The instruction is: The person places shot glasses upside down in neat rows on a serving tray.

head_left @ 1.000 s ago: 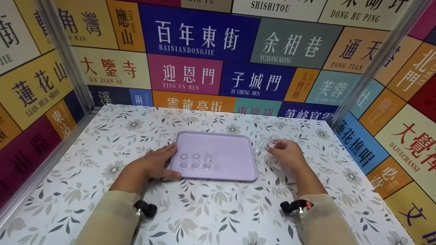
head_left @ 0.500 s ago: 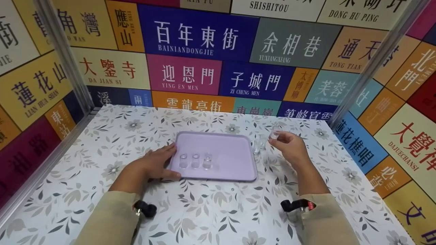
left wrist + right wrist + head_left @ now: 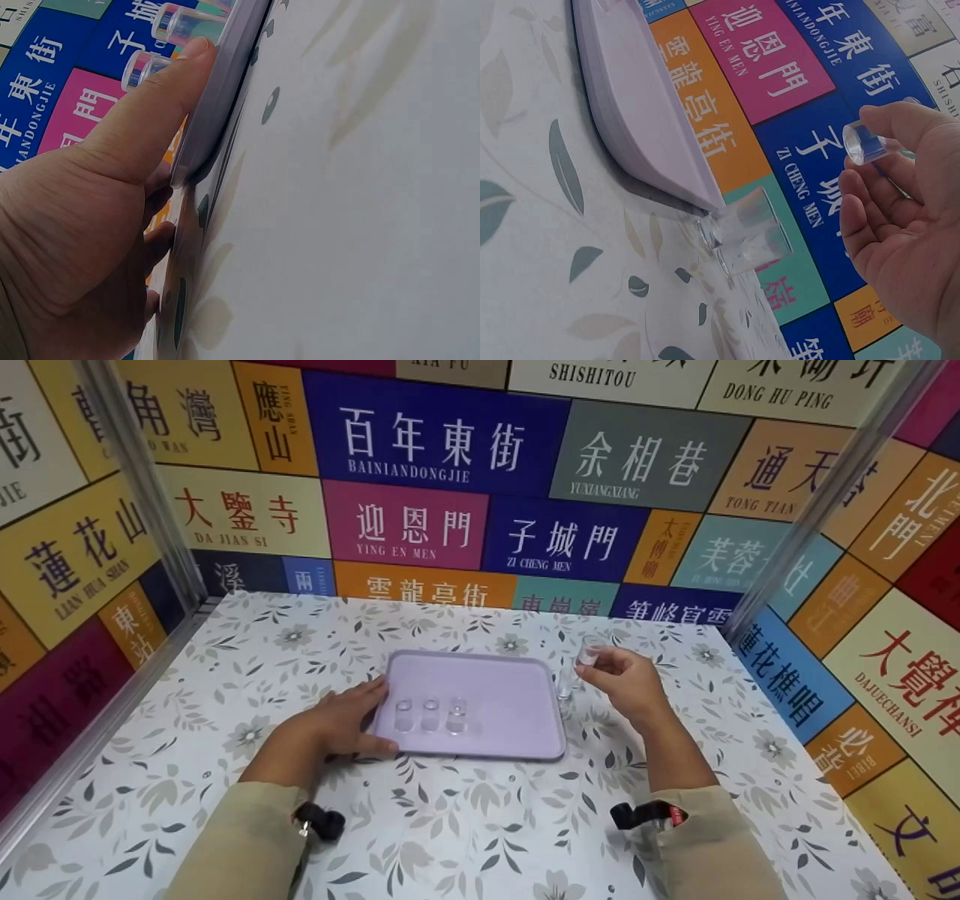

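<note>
My right hand [image 3: 624, 679] pinches a small clear shot glass [image 3: 589, 651] between thumb and fingertips, just off the right end of a lilac tray [image 3: 517, 675]. In the right wrist view the held shot glass [image 3: 862, 142] sits tilted at the fingertips. Close under that hand, clear glassware [image 3: 750, 229] stands on the table beside the tray, its outlines overlapping. My left hand [image 3: 341, 718] rests at the tray's left side with fingers spread along the edge; its thumb lies on the rim in the left wrist view. Three small clear glasses [image 3: 430, 715] stand in a row on the tray's near left half.
A white tablecloth [image 3: 450, 825] with grey leaves and flowers covers the table. Panels with coloured place-name signs [image 3: 442, 431] rise behind and at both sides, with metal posts [image 3: 814, 510] at the corners.
My right hand has raised the shot glass away from its earlier spot, then shifted it slightly left toward the tray. The left hand and the tray's glasses keep their places.
</note>
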{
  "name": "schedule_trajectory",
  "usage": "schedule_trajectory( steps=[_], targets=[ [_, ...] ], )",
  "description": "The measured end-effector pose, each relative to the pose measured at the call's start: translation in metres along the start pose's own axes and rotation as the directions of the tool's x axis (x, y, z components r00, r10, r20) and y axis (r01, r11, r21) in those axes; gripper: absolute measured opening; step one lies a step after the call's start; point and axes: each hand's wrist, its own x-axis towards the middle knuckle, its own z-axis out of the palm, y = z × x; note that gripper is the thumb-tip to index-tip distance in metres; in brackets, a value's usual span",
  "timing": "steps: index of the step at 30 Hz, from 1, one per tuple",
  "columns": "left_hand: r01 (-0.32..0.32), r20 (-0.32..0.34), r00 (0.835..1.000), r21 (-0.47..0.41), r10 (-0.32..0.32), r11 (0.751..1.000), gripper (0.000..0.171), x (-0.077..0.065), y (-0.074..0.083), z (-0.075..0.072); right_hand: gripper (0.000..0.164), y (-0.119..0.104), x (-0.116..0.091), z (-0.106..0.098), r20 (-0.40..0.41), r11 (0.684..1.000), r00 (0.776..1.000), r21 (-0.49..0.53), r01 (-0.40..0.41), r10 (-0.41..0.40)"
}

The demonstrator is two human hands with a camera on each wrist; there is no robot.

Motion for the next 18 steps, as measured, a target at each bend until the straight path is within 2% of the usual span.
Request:
schedule_trajectory(
  steps=[10, 18],
  targets=[
    [-0.023, -0.003, 1.0, 0.012, 0.023, 1.0, 0.128, -0.001, 0.0, -0.002, 0.059, -0.02, 0.001, 0.025, 0.076, 0.996, 0.995, 0.055, 0.067, -0.071],
    [-0.002, 0.003, 1.0, -0.011, 0.002, 1.0, 0.129, 0.0, 0.001, 0.0, 0.046, -0.038, 0.003, 0.052, 0.105, 0.982, 0.987, 0.156, 0.105, -0.122]
  ],
)
